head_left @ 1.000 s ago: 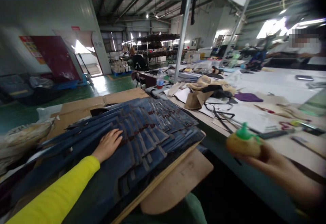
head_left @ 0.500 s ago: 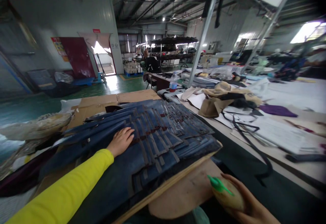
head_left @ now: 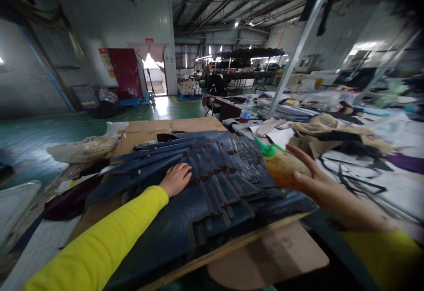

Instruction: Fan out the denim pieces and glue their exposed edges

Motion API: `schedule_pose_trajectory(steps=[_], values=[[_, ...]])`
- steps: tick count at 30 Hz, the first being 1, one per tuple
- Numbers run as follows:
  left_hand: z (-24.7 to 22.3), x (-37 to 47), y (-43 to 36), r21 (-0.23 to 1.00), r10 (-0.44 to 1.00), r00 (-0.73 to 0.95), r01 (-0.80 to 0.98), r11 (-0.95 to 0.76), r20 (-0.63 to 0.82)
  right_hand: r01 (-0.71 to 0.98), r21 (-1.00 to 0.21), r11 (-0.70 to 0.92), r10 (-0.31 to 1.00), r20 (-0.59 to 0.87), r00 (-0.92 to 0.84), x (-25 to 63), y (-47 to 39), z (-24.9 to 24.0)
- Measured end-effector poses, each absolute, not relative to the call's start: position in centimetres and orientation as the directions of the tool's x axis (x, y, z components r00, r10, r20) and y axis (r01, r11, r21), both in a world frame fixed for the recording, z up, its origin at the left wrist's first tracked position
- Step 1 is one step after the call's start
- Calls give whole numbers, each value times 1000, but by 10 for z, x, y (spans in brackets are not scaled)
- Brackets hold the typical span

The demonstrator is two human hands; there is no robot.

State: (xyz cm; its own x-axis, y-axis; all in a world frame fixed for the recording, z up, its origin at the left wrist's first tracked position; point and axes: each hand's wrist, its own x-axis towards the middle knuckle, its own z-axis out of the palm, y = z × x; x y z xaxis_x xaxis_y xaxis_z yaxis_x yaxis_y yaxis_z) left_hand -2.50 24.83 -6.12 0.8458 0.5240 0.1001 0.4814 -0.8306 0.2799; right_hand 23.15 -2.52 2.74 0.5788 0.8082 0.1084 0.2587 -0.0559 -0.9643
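Overlapping dark blue pieces (head_left: 159, 220) with grey strips along their edges lie fanned out on a board. My left hand (head_left: 177, 179) rests palm down on them, left of the reddish-brown patches, its fingers spread slightly and holding nothing. On the right, my right hand (head_left: 311, 174) grips a squeeze bottle (head_left: 285, 167) holding amber liquid. The bottle is tilted, its green nozzle (head_left: 265, 147) pointing up and left above the right part of the blue pieces.
Cardboard (head_left: 195, 124) lies behind the blue pieces. To the right, a table holds cloth scraps, papers and black straps (head_left: 354, 180); a clear plastic bottle (head_left: 246, 110) stands near its far end. Crumpled plastic (head_left: 82, 149) is at the left. A slanted metal pole (head_left: 298, 52) rises at the right.
My right hand has lifted the squeeze bottle from low beside the board to above the blue pieces. My left hand stays on the pieces. The camera view has turned left.
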Motion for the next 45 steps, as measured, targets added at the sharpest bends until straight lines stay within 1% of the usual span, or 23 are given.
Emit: schedule_pose_trajectory(steps=[3, 6, 10, 13, 17, 20, 26, 31, 36, 45], values=[[-62, -26, 248, 290, 528, 842, 481, -828, 111, 189, -982, -30, 862, 70, 502, 221, 12, 38], [-63, -26, 248, 291, 528, 839, 477, -829, 131, 212, -977, 11, 878, 110, 465, 211, 43, 44], [-64, -27, 247, 296, 528, 837, 473, -830, 144, 356, -934, 42, 846, 223, 485, 209, 73, 52], [-64, -27, 247, 297, 539, 830, 483, -824, 144, 458, -888, 42, 864, 263, 430, 216, 88, 57], [-63, -26, 246, 302, 539, 829, 482, -822, 146, 640, -768, 37, 889, 317, 330, 222, 102, 62], [-62, -27, 245, 313, 539, 829, 478, -821, 147, 720, -693, 43, 893, 349, 283, 218, 109, 64], [-62, -27, 245, 303, 533, 828, 470, -829, 173, 719, -689, 91, 893, 376, 248, 210, 124, 52], [-64, -27, 246, 307, 527, 829, 460, -834, 189, 761, -618, 198, 860, 482, 169, 215, 144, 28], [-64, -27, 246, 318, 537, 822, 466, -826, 189, 788, -586, 190, 856, 492, 160, 214, 158, 9], [-64, -28, 245, 304, 545, 816, 478, -824, 192, 785, -594, 177, 869, 469, 159, 216, 175, 0]])
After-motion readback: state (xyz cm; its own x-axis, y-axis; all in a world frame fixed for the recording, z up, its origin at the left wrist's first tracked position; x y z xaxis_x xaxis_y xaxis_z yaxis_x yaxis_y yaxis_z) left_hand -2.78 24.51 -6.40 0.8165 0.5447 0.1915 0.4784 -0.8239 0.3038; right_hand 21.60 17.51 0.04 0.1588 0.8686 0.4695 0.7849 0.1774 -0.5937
